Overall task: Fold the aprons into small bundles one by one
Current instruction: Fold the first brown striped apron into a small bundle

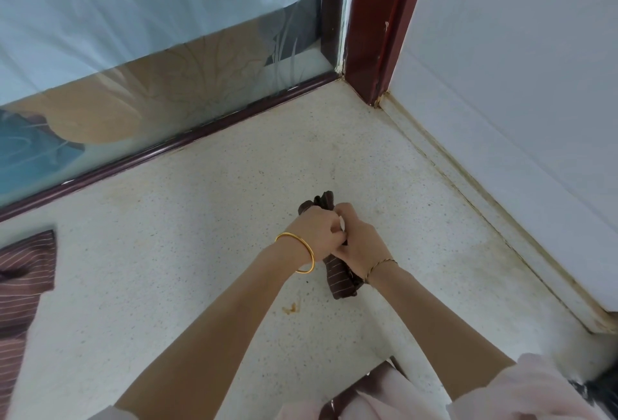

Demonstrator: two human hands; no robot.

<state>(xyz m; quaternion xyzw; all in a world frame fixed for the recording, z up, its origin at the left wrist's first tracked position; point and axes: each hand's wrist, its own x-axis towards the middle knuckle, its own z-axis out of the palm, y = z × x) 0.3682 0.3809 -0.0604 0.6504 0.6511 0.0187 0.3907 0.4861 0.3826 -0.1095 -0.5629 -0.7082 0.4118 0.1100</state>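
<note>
- On the pale speckled surface (200, 252), a loose striped apron (23, 272) is lying at my far left.
- Between my hands the rolled apron bundle (338, 277) is resting mid-surface, its long axis running away from me, far end leaning slightly left.
- My left hand (319, 230) and right hand (359, 244) are curling round its middle, pinching the cloth, knuckles touching.
- A gold bangle (301, 254) is circling my left wrist.

The rolled apron (339, 280) is a tight brown bundle with thin pale stripes, clasped between the left grip (317, 230) and the right grip (359, 245). One dark end pokes out beyond them, and the striped end shows under the wrists. A second apron (23, 272), same stripes, lies loosely spread well left of the grips.
</note>
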